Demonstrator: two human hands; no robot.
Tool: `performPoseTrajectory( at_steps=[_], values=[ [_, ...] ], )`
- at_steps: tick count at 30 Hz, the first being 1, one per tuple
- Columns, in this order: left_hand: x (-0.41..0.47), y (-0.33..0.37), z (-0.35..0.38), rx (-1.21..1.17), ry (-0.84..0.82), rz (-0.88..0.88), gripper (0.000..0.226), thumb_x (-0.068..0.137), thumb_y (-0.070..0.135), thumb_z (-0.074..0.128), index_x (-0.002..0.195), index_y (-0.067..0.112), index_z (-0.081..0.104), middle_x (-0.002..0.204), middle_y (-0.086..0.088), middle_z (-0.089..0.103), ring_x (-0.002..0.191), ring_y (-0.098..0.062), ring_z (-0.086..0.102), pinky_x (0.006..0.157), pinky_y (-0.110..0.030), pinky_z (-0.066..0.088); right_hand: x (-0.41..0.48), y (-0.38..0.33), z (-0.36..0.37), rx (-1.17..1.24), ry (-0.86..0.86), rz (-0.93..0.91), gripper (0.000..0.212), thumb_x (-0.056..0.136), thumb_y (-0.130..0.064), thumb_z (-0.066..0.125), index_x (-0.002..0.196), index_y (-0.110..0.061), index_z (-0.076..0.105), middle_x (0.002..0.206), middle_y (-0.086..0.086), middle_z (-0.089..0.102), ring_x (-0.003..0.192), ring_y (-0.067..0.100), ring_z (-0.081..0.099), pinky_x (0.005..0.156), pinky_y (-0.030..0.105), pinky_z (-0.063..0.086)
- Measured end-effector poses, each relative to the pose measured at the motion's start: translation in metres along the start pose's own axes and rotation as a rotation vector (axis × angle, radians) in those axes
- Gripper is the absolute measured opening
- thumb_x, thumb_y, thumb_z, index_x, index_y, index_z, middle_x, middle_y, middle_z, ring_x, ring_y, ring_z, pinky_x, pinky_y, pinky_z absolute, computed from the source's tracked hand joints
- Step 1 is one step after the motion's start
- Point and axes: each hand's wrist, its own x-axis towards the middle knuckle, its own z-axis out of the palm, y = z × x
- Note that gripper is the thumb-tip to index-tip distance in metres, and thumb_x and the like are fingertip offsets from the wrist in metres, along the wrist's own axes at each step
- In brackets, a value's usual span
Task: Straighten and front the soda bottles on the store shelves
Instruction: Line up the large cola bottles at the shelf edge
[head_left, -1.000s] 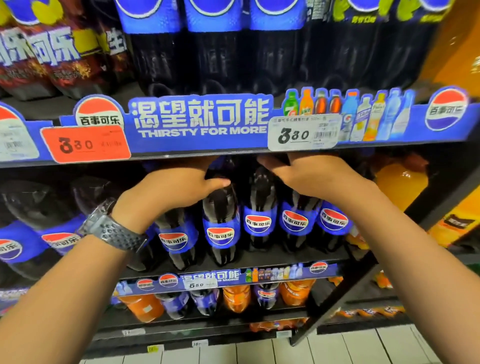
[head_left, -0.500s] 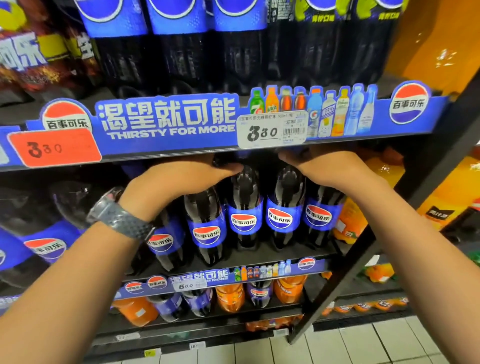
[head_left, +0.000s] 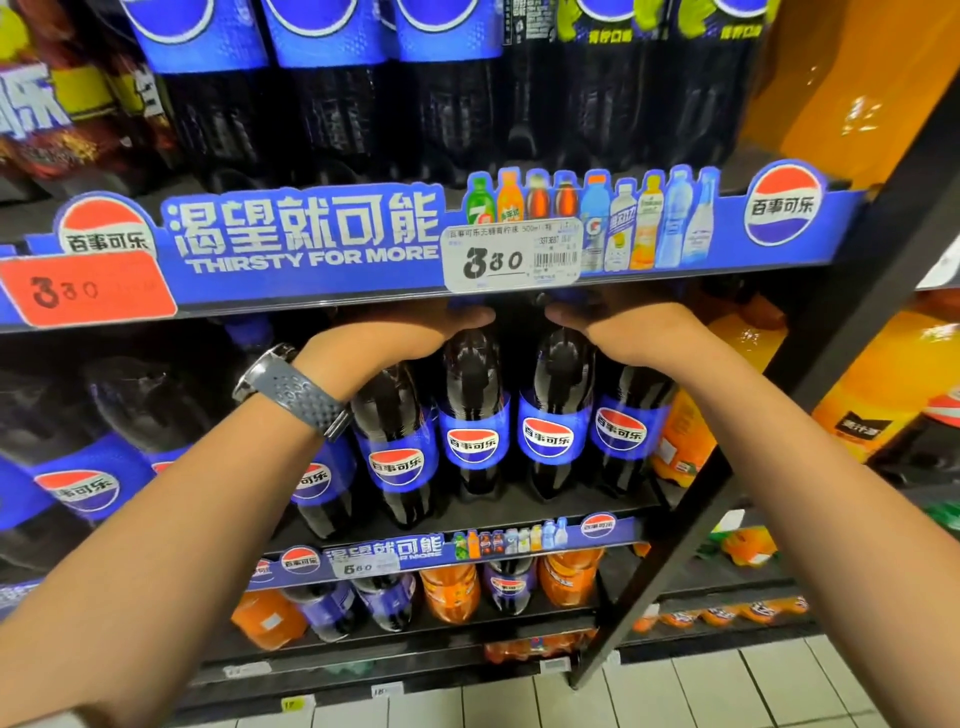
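A row of dark cola bottles with blue labels stands on the middle shelf (head_left: 519, 506). My left hand (head_left: 405, 332), with a grey watch on its wrist, curls over the top of the third cola bottle (head_left: 472, 421), thumb lying across its neck. My right hand (head_left: 628, 327) curls over the top of the fourth cola bottle (head_left: 556, 410), beside another cola bottle (head_left: 623, 426). The fingertips of both hands are hidden behind the blue shelf strip (head_left: 311, 244). Two more cola bottles (head_left: 395, 457) stand under my left wrist, labels facing forward.
Large cola bottles (head_left: 332, 78) fill the shelf above. Orange soda bottles (head_left: 685, 447) stand to the right past a black upright post (head_left: 727, 493). A lower shelf holds mixed orange and cola bottles (head_left: 452, 592). White floor tiles (head_left: 727, 696) lie below.
Both hands have come closer together over the bottle tops; the left hand shifted right by one bottle. The view has drifted right, so the shelf sits further left.
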Motion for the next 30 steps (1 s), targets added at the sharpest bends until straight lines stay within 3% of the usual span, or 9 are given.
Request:
performPoseTrajectory(
  at_steps=[7,11,17,19,23,26,30],
  values=[
    [0.002,-0.001,0.003,0.026,-0.021,-0.019,0.03,0.091,0.042,0.057,0.116,0.026,0.058,0.12,0.001,0.06,0.108,-0.021,0.055,0.097,-0.039,0.045,-0.005,0.006,-0.004,0.03,0.005,-0.088,0.059,0.09,-0.053,0.052,0.141,-0.028,0.036,0.142,-0.002,0.045,0.127,0.023,0.044,0.101,0.037,0.042],
    [-0.001,-0.002,0.003,0.032,0.006,0.023,0.032,0.092,0.041,0.056,0.121,0.028,0.056,0.111,0.009,0.057,0.101,-0.014,0.053,0.087,-0.027,0.039,-0.005,0.009,-0.005,0.011,0.004,-0.113,0.054,0.091,-0.05,0.052,0.139,-0.029,0.038,0.141,-0.002,0.045,0.127,0.022,0.043,0.099,0.033,0.042],
    [-0.011,-0.001,0.004,-0.007,0.035,0.062,0.022,0.092,0.041,0.057,0.109,0.028,0.055,0.087,0.023,0.05,0.076,0.004,0.045,0.075,-0.017,0.031,-0.004,0.012,-0.002,-0.011,-0.001,-0.115,0.05,0.092,-0.05,0.052,0.136,-0.03,0.041,0.138,-0.002,0.048,0.125,0.022,0.045,0.097,0.037,0.046],
    [-0.012,-0.002,0.003,-0.008,0.026,0.062,0.02,0.091,0.042,0.057,0.106,0.03,0.053,0.087,0.025,0.049,0.077,0.003,0.047,0.074,-0.016,0.033,-0.005,0.012,-0.001,-0.001,-0.005,-0.093,0.05,0.091,-0.052,0.051,0.135,-0.03,0.041,0.135,-0.002,0.05,0.121,0.023,0.049,0.094,0.039,0.049],
    [-0.013,-0.002,0.003,0.02,0.031,0.064,0.031,0.09,0.046,0.056,0.115,0.027,0.054,0.102,0.012,0.056,0.092,-0.012,0.052,0.087,-0.029,0.04,-0.003,0.009,0.002,-0.032,0.015,-0.065,0.052,0.091,-0.056,0.048,0.133,-0.026,0.04,0.129,0.0,0.052,0.115,0.023,0.051,0.088,0.036,0.05],
    [-0.015,0.001,0.001,0.051,0.029,0.055,0.037,0.09,0.047,0.056,0.121,0.028,0.052,0.112,0.009,0.056,0.099,-0.015,0.053,0.09,-0.032,0.043,-0.002,0.006,0.0,-0.053,-0.044,-0.049,0.055,0.09,-0.058,0.046,0.135,-0.027,0.038,0.131,0.001,0.052,0.114,0.024,0.052,0.092,0.04,0.05],
    [-0.017,0.009,-0.006,0.171,-0.013,0.079,0.029,0.093,0.04,0.055,0.115,0.021,0.055,0.107,0.006,0.056,0.101,-0.018,0.054,0.082,-0.026,0.038,-0.011,0.007,-0.016,0.05,-0.062,-0.028,0.063,0.089,-0.062,0.046,0.143,-0.035,0.03,0.148,-0.01,0.037,0.134,0.019,0.037,0.106,0.04,0.039]
  ],
)
